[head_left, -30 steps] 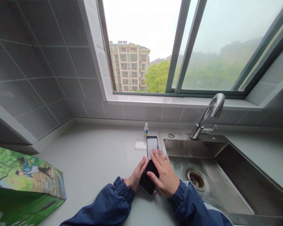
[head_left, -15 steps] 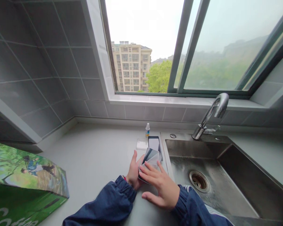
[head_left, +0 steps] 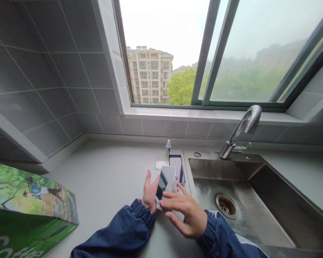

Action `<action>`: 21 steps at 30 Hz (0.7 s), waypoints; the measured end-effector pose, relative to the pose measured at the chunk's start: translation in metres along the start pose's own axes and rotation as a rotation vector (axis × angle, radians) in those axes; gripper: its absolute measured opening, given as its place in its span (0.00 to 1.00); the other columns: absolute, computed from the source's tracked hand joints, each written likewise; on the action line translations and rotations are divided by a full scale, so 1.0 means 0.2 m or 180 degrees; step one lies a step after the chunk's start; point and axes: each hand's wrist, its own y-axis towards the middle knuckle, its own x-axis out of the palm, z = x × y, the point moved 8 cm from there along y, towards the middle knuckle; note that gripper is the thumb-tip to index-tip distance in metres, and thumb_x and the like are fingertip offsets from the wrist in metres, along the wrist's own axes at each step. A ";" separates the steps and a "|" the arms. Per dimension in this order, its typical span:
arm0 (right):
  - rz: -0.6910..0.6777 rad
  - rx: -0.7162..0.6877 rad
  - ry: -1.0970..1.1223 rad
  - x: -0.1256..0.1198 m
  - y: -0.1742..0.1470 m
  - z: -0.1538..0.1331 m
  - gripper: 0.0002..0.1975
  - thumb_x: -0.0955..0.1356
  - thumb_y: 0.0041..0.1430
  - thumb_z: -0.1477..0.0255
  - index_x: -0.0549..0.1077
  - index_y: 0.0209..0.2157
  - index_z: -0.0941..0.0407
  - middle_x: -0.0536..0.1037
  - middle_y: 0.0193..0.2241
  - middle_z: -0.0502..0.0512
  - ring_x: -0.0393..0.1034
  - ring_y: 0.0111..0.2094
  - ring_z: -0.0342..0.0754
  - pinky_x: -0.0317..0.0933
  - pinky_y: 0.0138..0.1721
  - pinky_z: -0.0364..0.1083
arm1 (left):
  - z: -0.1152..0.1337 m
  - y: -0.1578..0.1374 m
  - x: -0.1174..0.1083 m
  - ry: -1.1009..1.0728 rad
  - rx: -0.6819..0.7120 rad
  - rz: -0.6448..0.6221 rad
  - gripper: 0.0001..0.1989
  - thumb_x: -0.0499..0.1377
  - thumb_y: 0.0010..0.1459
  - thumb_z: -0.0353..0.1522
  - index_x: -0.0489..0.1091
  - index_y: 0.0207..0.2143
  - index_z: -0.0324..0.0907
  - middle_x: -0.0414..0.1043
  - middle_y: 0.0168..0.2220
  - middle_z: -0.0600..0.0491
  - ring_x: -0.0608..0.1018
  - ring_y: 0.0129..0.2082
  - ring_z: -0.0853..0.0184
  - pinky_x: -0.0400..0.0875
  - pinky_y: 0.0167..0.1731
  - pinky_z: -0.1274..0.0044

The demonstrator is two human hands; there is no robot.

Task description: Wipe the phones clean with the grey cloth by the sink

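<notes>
My left hand (head_left: 149,195) holds a smartphone (head_left: 165,178) from beneath, with its thumb up along the left side and fingertips showing at the right edge. The phone's dark, glossy screen faces up and is tilted. My right hand (head_left: 185,211) holds a thin white tissue (head_left: 171,184) against the lower right of the screen, its fingers slightly bent over it. Part of the tissue bunches at the phone's bottom corner. Just beyond lies a second phone (head_left: 177,165) flat on the counter, beside a clear phone case (head_left: 161,163) and a small white-capped spray bottle (head_left: 168,147).
To the right is a steel sink (head_left: 269,211) with a drain (head_left: 227,206) and a chrome faucet (head_left: 239,132). A green printed box or bag (head_left: 34,211) stands at the left on the white counter (head_left: 110,172). A partly open window (head_left: 167,104) is behind.
The phone has shifted a little left and more of its screen shows. My right hand has drawn slightly down and right, and the tissue is more bunched.
</notes>
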 end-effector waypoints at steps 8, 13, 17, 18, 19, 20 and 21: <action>0.0572 -0.0043 -0.0312 -0.08 -0.01 0.03 0.16 0.66 0.62 0.75 0.74 0.50 0.50 0.83 0.46 0.52 0.74 0.55 0.50 0.38 0.71 0.59 | 0.02 0.00 0.00 -0.0163 0.0186 0.0072 0.44 0.47 0.61 0.59 0.56 0.68 0.39 0.74 0.53 0.38 0.78 0.48 0.48 0.70 0.49 0.61; 0.0446 0.0129 -0.0668 -0.07 -0.02 0.09 0.18 0.65 0.65 0.72 0.71 0.56 0.52 0.80 0.52 0.56 0.69 0.60 0.53 0.44 0.69 0.65 | 0.03 -0.01 0.00 -0.0175 0.0275 0.0003 0.42 0.48 0.62 0.57 0.57 0.68 0.39 0.74 0.53 0.38 0.78 0.49 0.49 0.70 0.50 0.61; 0.0192 0.0342 -0.1091 -0.02 -0.01 0.15 0.23 0.65 0.66 0.67 0.67 0.61 0.53 0.67 0.64 0.59 0.58 0.67 0.61 0.47 0.66 0.72 | 0.02 -0.01 0.01 -0.0124 0.0203 -0.0005 0.41 0.50 0.62 0.57 0.57 0.68 0.39 0.74 0.53 0.38 0.79 0.49 0.49 0.70 0.50 0.61; 0.0186 0.0419 -0.1178 -0.01 -0.02 0.17 0.25 0.65 0.66 0.66 0.66 0.63 0.54 0.64 0.66 0.60 0.55 0.68 0.63 0.48 0.65 0.72 | 0.01 -0.01 0.01 -0.0108 0.0177 -0.0004 0.41 0.50 0.62 0.56 0.58 0.68 0.39 0.74 0.53 0.38 0.79 0.48 0.49 0.70 0.50 0.61; 0.0206 0.0508 -0.1253 -0.01 -0.02 0.19 0.26 0.65 0.66 0.65 0.64 0.65 0.55 0.61 0.67 0.60 0.53 0.69 0.63 0.49 0.64 0.73 | 0.00 -0.01 0.01 -0.0087 0.0153 -0.0004 0.41 0.51 0.62 0.56 0.58 0.67 0.38 0.74 0.53 0.37 0.79 0.48 0.49 0.70 0.50 0.61; 0.0245 0.0599 -0.1315 0.00 -0.02 0.21 0.28 0.64 0.67 0.65 0.61 0.66 0.55 0.59 0.68 0.60 0.51 0.69 0.64 0.51 0.64 0.73 | -0.01 -0.01 0.02 -0.0054 0.0134 0.0000 0.41 0.51 0.62 0.55 0.59 0.67 0.36 0.75 0.52 0.37 0.79 0.47 0.49 0.70 0.50 0.61; 0.0298 0.0686 -0.1363 0.00 -0.03 0.23 0.29 0.63 0.68 0.65 0.59 0.67 0.55 0.57 0.69 0.61 0.49 0.70 0.64 0.52 0.64 0.72 | -0.02 0.00 0.02 -0.0003 0.0121 0.0000 0.40 0.52 0.62 0.54 0.60 0.66 0.36 0.75 0.51 0.37 0.79 0.47 0.50 0.71 0.50 0.61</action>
